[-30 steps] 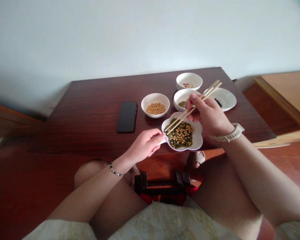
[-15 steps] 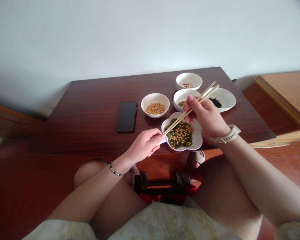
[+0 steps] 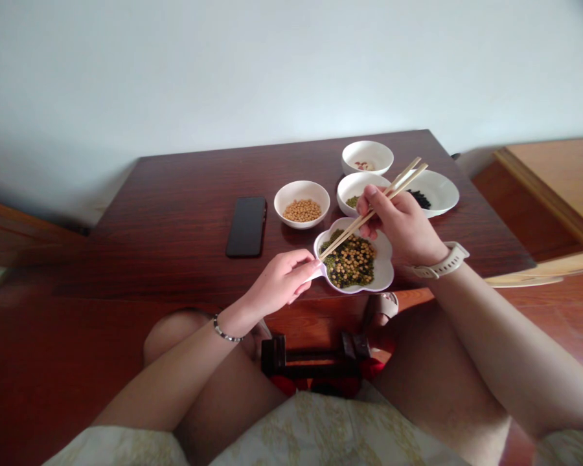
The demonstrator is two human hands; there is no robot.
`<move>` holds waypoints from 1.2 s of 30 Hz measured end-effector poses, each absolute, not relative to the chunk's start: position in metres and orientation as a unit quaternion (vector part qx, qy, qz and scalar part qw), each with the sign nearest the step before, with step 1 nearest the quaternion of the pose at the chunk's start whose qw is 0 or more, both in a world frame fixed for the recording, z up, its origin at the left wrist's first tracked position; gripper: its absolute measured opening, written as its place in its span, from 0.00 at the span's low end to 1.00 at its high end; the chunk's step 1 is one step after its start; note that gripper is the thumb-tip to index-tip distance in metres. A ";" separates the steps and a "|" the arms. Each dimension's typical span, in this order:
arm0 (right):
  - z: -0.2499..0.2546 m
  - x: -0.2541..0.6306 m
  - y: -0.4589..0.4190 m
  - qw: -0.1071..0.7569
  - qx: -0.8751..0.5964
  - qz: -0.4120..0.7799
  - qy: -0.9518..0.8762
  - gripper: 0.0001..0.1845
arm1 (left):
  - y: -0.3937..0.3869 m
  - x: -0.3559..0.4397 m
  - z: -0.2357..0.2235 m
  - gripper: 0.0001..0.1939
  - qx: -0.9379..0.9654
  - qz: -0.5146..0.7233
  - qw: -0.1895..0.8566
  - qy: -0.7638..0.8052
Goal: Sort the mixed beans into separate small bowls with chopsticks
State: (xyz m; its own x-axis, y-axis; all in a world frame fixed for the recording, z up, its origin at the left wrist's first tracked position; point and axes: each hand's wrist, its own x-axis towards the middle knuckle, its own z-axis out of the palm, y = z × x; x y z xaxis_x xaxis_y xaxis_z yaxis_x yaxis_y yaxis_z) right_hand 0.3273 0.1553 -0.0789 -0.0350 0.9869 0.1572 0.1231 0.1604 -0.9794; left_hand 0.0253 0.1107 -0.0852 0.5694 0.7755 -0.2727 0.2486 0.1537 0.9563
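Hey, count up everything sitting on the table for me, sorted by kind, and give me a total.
Round white bowls: 3
White shallow plate: 1
Flower-shaped dish of mixed beans: 1
Black phone: 1
Total: 6

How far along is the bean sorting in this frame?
Done so far: the yellow bean bowl holds a fair pile, while the green bean bowl, the dark bean dish and the far bowl hold only a few. In hand: the right hand dips chopsticks into the flower dish, which the left hand steadies. Left: most of the mixed beans.
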 end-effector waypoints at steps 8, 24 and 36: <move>-0.076 0.327 0.155 0.487 -0.481 0.435 -0.585 0.42 | 0.111 0.025 -0.085 0.21 0.611 0.207 0.639 0.419; -0.074 0.327 0.155 0.482 -0.497 0.434 -0.578 0.43 | 0.111 0.025 -0.076 0.19 0.602 0.196 0.648 0.424; -0.072 0.324 0.152 0.481 -0.498 0.434 -0.577 0.42 | 0.110 0.027 -0.074 0.20 0.602 0.200 0.640 0.434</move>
